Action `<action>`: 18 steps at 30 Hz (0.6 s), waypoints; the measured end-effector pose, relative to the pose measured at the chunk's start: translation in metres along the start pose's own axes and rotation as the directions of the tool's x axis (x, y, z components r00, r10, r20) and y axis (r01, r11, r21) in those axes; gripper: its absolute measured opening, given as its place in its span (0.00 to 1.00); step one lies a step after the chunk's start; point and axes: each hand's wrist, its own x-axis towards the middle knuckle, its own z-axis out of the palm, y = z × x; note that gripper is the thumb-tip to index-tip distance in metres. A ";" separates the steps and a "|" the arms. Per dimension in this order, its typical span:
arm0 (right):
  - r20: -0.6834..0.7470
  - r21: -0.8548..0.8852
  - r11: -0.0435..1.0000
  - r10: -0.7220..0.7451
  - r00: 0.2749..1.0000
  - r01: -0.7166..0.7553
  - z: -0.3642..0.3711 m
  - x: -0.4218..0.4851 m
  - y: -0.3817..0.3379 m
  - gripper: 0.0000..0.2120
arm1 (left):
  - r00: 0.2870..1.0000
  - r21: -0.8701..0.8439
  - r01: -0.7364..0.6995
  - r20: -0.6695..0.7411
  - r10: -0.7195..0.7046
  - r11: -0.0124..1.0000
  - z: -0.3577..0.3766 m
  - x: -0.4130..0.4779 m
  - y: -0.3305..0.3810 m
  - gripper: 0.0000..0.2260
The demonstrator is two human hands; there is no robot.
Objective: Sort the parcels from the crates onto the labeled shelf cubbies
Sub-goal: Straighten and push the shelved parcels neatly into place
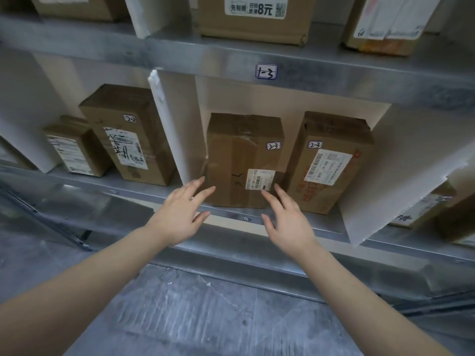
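A brown cardboard parcel (241,155) tagged 2-3 stands upright at the front of the middle cubby on the metal shelf (144,190). My left hand (181,211) reaches toward its lower left corner with straight fingers, the tips at or just short of the cardboard. My right hand (286,217) is at its lower right, fingers straight, the tips near the white shipping label. Neither hand grips anything. A second 2-3 parcel (331,160) leans beside it on the right.
White divider boards (172,119) separate the cubbies. A tall 2-2 parcel (123,132) and a smaller box (74,147) fill the left cubby. A label reading 1-3 (266,71) marks the upper shelf, which holds more boxes. Grey floor lies below.
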 end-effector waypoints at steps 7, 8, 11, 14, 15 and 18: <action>-0.025 -0.073 0.995 0.065 0.998 -0.067 0.006 0.011 -0.011 0.28 | 0.995 0.116 -0.070 0.073 0.062 0.991 0.006 0.017 -0.009 0.27; -0.029 -0.084 0.993 0.077 0.997 -0.079 0.007 0.012 -0.011 0.28 | 0.995 0.133 -0.071 0.071 0.062 0.989 0.008 0.021 -0.009 0.28; -0.040 -0.103 0.989 0.103 0.994 -0.106 0.006 0.016 -0.013 0.29 | 0.996 0.135 -0.068 0.063 0.060 0.989 0.011 0.030 -0.007 0.29; -0.053 -0.103 0.988 0.114 0.992 -0.119 0.005 0.023 -0.015 0.30 | 0.996 0.115 -0.057 0.068 0.049 0.992 0.013 0.041 -0.008 0.30; -0.060 -0.103 0.987 0.119 0.991 -0.125 0.005 0.026 -0.016 0.30 | 0.996 0.111 -0.055 0.074 0.047 0.992 0.013 0.045 -0.009 0.30; -0.067 -0.124 0.981 0.143 0.987 -0.151 0.005 0.034 -0.019 0.30 | 0.994 0.115 -0.063 0.093 0.052 0.991 0.014 0.052 -0.012 0.30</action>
